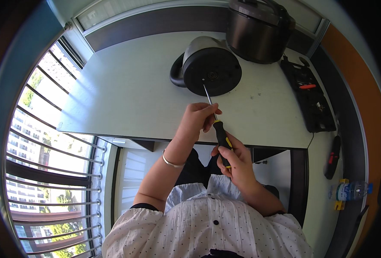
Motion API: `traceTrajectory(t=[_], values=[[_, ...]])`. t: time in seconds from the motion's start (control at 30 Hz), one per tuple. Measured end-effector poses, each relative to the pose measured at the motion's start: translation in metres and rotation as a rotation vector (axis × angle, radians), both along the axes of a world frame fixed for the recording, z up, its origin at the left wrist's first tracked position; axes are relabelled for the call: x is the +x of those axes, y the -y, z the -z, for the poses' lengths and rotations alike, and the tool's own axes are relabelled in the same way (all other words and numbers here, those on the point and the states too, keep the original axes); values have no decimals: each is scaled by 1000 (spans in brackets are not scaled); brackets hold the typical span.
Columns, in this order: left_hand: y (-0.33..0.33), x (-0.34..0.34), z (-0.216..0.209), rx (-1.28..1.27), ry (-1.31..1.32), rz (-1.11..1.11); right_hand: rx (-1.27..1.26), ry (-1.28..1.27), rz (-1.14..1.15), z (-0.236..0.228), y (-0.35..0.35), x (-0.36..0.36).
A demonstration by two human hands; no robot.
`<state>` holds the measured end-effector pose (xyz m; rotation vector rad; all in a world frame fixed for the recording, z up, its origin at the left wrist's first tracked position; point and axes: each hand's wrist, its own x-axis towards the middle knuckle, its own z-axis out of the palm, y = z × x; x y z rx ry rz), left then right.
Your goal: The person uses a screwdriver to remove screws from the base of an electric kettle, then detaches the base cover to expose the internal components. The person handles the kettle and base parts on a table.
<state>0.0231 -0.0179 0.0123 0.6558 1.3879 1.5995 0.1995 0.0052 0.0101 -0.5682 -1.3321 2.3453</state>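
- I see the person's right hand (pixel 240 161) wrapped around the black-and-yellow handle of a screwdriver (pixel 222 144), thumb laid along it.
- The left hand (pixel 198 115), farther up the tool, pinches its metal shaft between thumb and fingers, just beyond the handle; a bracelet (pixel 172 162) circles that wrist.
- Straight ahead of both grips, a kettle (pixel 220 79) lies on its side on the white table (pixel 130 81), its round black base turned toward the person.
- The screwdriver's tip is at that base, off its centre; from here I can't tell whether it sits in a screw.
- Beyond the grips and to their right, behind the kettle, stands a dark multicooker (pixel 259 36).
- Well right of the grips lies an open black tool case (pixel 319 120), with a clear bottle (pixel 352 191) nearer the person.
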Motion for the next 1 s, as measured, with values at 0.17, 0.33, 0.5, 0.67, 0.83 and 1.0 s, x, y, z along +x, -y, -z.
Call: traceTrajectory(t=[0.17,0.33,0.5,0.67,0.83,1.0], values=[[2,1,2,9,-27,4,122,34,32,6,5,1],[1,2,-3,27,-53,-8,182,20,54,7,6,0],[-1,1,-2,27,-47,-5,168,24,57,5,5,-1],[-2,1,3,23,-38,-13,164,33,56,8,4,-1],[-2,0,2,29,-31,-10,169,29,56,9,4,-1],[-2,-1,3,37,-37,-8,171,31,60,9,4,-1]])
